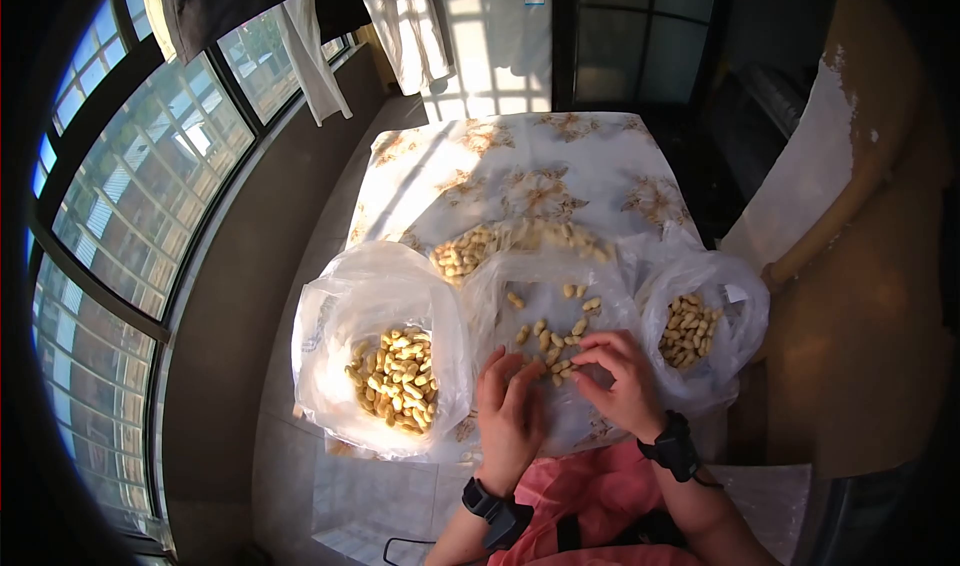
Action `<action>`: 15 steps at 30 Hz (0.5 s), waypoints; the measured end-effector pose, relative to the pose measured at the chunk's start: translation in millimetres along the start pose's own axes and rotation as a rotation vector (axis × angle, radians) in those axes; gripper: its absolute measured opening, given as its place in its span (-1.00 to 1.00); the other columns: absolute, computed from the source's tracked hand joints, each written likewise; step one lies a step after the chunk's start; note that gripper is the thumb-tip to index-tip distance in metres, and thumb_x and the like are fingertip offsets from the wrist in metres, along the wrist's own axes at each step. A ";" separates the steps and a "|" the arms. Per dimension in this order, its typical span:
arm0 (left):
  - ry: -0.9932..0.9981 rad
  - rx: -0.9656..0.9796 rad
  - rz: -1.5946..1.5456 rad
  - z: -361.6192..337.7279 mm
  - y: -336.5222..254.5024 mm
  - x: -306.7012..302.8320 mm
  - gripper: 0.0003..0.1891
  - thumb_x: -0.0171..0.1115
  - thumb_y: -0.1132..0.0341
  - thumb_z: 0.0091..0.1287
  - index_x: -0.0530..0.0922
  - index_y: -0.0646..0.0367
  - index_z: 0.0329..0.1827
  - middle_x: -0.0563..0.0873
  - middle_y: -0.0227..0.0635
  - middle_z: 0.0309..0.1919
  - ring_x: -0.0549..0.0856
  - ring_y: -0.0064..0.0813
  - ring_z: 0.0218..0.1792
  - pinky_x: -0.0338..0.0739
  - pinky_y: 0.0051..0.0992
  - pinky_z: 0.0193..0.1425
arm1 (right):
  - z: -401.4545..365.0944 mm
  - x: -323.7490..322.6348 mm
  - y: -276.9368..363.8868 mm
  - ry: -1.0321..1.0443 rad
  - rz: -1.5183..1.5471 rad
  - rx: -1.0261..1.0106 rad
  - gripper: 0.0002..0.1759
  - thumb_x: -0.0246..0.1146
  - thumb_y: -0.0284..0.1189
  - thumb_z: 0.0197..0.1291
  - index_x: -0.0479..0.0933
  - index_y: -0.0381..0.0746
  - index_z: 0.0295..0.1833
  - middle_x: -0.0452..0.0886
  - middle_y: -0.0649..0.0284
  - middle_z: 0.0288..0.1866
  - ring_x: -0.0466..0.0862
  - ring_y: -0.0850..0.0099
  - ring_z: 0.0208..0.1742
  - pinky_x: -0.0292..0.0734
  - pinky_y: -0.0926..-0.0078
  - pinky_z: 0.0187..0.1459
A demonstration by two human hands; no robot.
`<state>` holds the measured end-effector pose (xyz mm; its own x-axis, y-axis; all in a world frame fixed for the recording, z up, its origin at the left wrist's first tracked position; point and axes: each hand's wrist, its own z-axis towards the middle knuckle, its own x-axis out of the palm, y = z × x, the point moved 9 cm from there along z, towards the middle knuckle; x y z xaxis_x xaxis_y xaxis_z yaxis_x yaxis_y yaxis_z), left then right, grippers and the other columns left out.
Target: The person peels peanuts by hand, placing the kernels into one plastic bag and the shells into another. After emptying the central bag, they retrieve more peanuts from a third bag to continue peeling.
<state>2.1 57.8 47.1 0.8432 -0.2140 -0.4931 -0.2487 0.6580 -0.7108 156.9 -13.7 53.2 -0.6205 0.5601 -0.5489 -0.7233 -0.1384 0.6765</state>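
Observation:
Loose peanuts in their shells (545, 338) lie on the middle plastic bag (490, 301). My left hand (508, 411) rests at their near left edge with its fingers bent down; whatever its fingertips hold is hidden. My right hand (617, 378) is at their right side, thumb and forefinger brought close together over the peanuts; anything between them is too small to make out. To the left, an open plastic bag (325, 366) holds a heap of peanuts (400, 378). A smaller open bag (745, 316) with peanuts (688, 331) stands to the right.
More peanuts (465, 251) lie under clear plastic behind the middle bag. The table has a flowered cloth (540, 181), sunlit at the far left. Barred windows (150, 186) run along the left, with hanging white cloths (405, 31) beyond. A brown surface (850, 366) is at the right.

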 end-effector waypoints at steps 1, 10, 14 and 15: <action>0.007 0.002 0.052 1.7 -3.9 0.1 -0.62 0.33 0.57 0.19 0.67 0.15 0.09 0.62 -0.14 0.16 0.51 0.10 0.36 0.47 -0.07 0.38 | 0.3 -0.3 -0.3 -0.002 0.004 0.003 -0.77 0.45 -0.55 0.04 0.64 -0.22 -0.14 0.61 0.18 0.03 0.60 0.13 0.09 0.54 0.23 0.09; 0.021 0.076 0.061 -0.6 -4.9 7.9 -0.71 0.33 0.56 0.18 0.69 0.18 -0.02 0.64 -0.12 0.15 0.51 0.13 0.34 0.48 -0.05 0.36 | 1.7 1.6 0.4 0.016 -0.035 -0.017 -0.79 0.42 -0.58 0.07 0.64 -0.23 -0.13 0.61 0.19 0.04 0.61 0.15 0.10 0.55 0.23 0.10; 0.005 0.020 -0.009 0.4 -1.3 2.1 -0.71 0.27 0.61 0.18 0.66 0.20 -0.03 0.67 -0.13 0.10 0.55 0.10 0.31 0.49 -0.07 0.34 | 0.8 -0.8 -2.4 -0.013 -0.006 0.024 -0.82 0.37 -0.62 0.09 0.62 -0.24 -0.16 0.63 0.19 0.02 0.62 0.14 0.07 0.54 0.23 0.10; 0.005 0.020 -0.010 0.5 -1.7 1.9 -0.71 0.27 0.61 0.18 0.66 0.20 -0.03 0.67 -0.13 0.10 0.55 0.10 0.31 0.49 -0.07 0.34 | 0.5 -0.6 -2.6 -0.012 -0.006 0.024 -0.82 0.37 -0.62 0.09 0.62 -0.24 -0.16 0.63 0.19 0.02 0.62 0.14 0.07 0.54 0.23 0.10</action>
<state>4.4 56.7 47.6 0.8432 -0.2239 -0.4887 -0.2310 0.6699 -0.7056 159.4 -13.3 52.0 -0.6123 0.5705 -0.5473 -0.7197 -0.1156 0.6846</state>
